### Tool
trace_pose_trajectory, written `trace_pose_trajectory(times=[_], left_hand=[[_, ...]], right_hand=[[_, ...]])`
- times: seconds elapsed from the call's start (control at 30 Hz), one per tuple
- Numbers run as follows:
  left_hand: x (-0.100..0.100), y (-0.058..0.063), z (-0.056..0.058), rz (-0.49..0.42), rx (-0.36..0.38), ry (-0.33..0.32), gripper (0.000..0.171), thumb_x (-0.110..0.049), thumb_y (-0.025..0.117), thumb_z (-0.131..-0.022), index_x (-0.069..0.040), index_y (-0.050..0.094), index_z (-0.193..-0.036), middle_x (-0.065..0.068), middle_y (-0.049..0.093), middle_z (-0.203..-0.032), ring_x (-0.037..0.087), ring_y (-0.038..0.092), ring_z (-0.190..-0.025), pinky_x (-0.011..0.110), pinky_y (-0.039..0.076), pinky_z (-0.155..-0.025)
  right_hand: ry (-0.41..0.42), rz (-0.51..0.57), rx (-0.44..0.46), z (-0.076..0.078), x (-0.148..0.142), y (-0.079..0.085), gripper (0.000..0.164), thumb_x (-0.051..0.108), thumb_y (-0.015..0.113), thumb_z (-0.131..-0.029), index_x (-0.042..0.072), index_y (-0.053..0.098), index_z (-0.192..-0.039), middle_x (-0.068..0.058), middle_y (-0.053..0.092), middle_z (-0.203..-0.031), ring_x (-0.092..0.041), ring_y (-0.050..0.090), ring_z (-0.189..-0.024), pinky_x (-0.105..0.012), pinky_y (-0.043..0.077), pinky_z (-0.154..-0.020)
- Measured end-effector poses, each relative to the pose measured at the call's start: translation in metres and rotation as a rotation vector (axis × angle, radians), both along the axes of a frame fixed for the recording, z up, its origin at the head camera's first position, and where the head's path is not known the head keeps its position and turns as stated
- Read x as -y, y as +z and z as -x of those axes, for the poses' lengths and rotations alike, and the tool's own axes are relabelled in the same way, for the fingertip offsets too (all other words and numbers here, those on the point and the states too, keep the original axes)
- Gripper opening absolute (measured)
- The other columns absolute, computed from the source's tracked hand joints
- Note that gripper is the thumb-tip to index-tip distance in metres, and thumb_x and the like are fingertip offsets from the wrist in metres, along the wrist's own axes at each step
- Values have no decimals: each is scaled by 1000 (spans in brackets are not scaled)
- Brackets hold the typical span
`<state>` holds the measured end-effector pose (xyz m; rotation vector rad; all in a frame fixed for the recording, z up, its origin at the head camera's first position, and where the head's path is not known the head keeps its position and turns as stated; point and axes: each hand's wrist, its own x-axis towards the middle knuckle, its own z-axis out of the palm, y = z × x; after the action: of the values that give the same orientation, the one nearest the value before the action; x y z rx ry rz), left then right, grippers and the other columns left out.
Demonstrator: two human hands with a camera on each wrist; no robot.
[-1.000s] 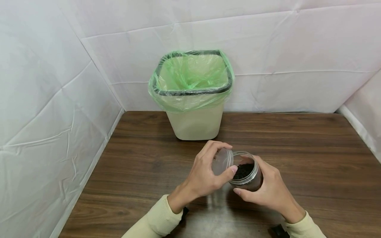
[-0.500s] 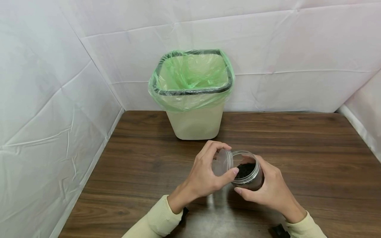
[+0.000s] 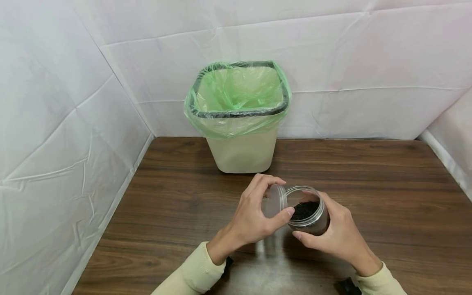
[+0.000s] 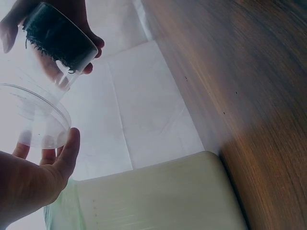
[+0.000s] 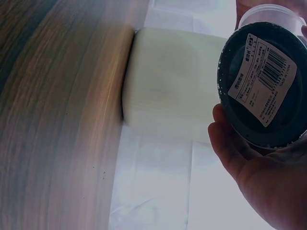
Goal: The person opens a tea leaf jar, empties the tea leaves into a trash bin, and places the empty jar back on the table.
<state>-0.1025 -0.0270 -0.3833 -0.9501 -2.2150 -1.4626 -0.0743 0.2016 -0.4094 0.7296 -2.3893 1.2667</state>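
Observation:
My left hand pinches the rim of a clear round lid between thumb and fingers, with the lid standing on edge. Just right of it, my right hand grips a clear screw-top jar around its side. The jar is uncovered and tilted toward the lid, and dark shredded stuff fills its lower part. In the left wrist view the jar is off the table, close to the lid. A barcode label shows on the jar's bottom in the right wrist view.
Behind the hands, a cream trash bin stands at the table's back edge, lined with a green plastic bag. White cloth walls enclose the wooden table. A few dark specks lie on the wood.
The jar has shifted slightly right with my right hand, widening the gap to the lid. My left hand and the lid have hardly moved.

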Motion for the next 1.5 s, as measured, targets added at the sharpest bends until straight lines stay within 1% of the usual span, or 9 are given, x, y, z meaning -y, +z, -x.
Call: trace_pose_trajectory(times=[0.2,0.37,0.43,0.53,0.8,0.93,1.13,1.3,1.5], left_hand=[[1,-1,-1,5,14,2,44,-33,73,-85,-16,60,-123,-1,54,-120,12,55,-105,26,50,-86],[1,-2,-1,1,6,8,44,-32,74,-84,-11,60,-121,-1,54,-119,11,55,-105,26,50,-86],[1,-2,-1,2,3,12,44,-32,74,-84,-12,60,-121,-1,55,-119,11,54,-105,25,50,-86],[1,-2,-1,-1,-3,13,43,-32,74,-84,-14,59,-120,-1,55,-118,10,54,-105,25,49,-85],[1,-2,0,-1,3,17,43,-32,75,-83,-16,58,-120,-2,54,-118,10,54,-105,27,50,-85],[1,-2,0,-3,5,18,43,-32,75,-83,-16,58,-120,-2,54,-119,10,54,-106,29,51,-85],[1,-3,0,-10,8,14,42,-31,75,-83,-15,58,-118,-2,55,-118,10,55,-106,26,51,-86],[2,-4,0,-18,26,6,42,-32,75,-84,-15,58,-119,-2,55,-118,11,55,-106,27,51,-86],[4,-5,2,-5,26,34,43,-36,75,-84,-17,58,-118,-4,56,-116,10,53,-100,28,48,-83]], right_hand=[[-9,-13,22,0,-1,0,90,14,96,-56,10,57,-137,1,68,-113,-13,66,-97,-15,47,-86],[-16,-15,35,-1,-1,1,91,14,97,-56,14,57,-138,2,68,-113,-13,66,-97,-15,47,-85],[-19,-17,39,-1,-1,1,91,14,97,-56,16,56,-138,3,68,-113,-13,66,-97,-15,47,-85],[-24,-19,43,-1,-1,1,91,15,97,-56,17,56,-138,3,68,-113,-13,66,-97,-15,47,-85],[-6,-4,29,0,-2,0,89,13,97,-57,14,57,-137,2,67,-114,-14,66,-98,-15,47,-86],[-9,-6,45,0,-3,1,90,13,97,-58,15,56,-138,1,67,-114,-13,66,-99,-16,47,-86],[-20,-11,46,1,-4,1,90,13,97,-58,12,57,-138,1,68,-114,-13,66,-99,-15,47,-86],[-17,-10,38,1,-5,0,91,13,97,-58,14,56,-139,1,67,-114,-13,65,-100,-16,47,-87],[-26,-14,57,1,-5,1,90,13,98,-58,15,56,-138,-2,68,-115,-13,65,-101,-15,46,-88]])
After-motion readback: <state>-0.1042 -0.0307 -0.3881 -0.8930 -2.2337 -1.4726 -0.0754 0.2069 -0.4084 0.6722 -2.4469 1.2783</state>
